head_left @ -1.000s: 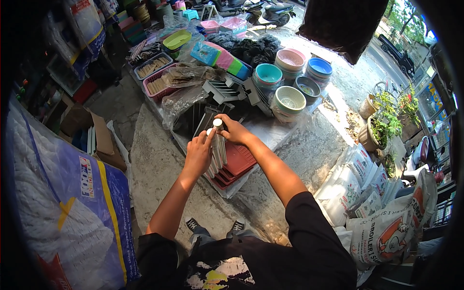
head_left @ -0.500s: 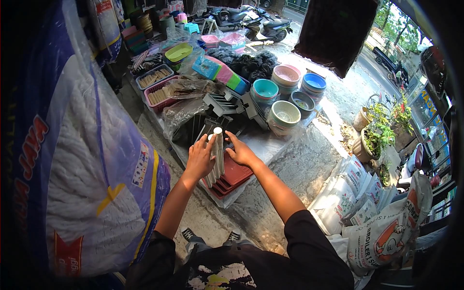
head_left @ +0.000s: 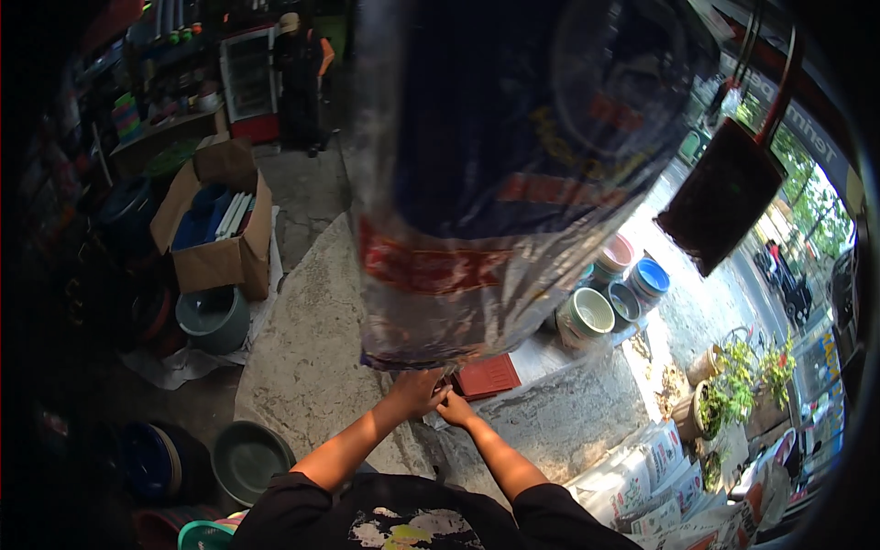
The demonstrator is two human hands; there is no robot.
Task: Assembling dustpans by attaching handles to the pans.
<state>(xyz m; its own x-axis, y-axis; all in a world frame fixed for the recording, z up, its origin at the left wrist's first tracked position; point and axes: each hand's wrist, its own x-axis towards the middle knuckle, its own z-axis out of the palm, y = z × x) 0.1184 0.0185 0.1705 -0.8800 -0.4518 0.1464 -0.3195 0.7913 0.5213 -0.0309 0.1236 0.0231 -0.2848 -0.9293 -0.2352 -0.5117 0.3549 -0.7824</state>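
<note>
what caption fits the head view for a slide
Both hands, left and right, meet beside red trays under a hanging plastic sack, pots beyond.

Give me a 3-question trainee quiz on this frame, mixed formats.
1. True or false: the left hand and the right hand are close together at the lower edge of the hanging plastic sack.
2. What colour are the flat trays beside the hands? A green, B red-brown, C white.
3. Fill in: the cardboard box at the left stands on the ____.

Key: 1 true. 2 B. 3 floor.
</note>
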